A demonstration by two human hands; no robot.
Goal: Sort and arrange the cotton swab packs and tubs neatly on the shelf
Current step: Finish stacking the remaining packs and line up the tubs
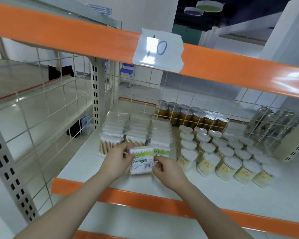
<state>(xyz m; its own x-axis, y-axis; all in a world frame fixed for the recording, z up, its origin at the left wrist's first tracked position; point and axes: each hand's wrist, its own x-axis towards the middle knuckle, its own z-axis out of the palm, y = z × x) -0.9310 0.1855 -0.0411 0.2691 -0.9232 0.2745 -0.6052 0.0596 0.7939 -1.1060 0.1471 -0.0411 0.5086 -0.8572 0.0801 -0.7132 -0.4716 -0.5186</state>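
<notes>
Two hands hold one swab pack over the shelf.

The left hand (pixel 116 163) pinches the left side of the pack (pixel 141 161) and the right hand (pixel 166 168) pinches its right side, fingers curled on it. The pack is near the front edge of the shelf (pixel 214 194), just in front of three rows of packs (pixel 136 133) that run to the back left corner. The tubs (pixel 223 152) stand in rows on the right. Cans (pixel 192 114) sit behind the wire at the back edge.
</notes>
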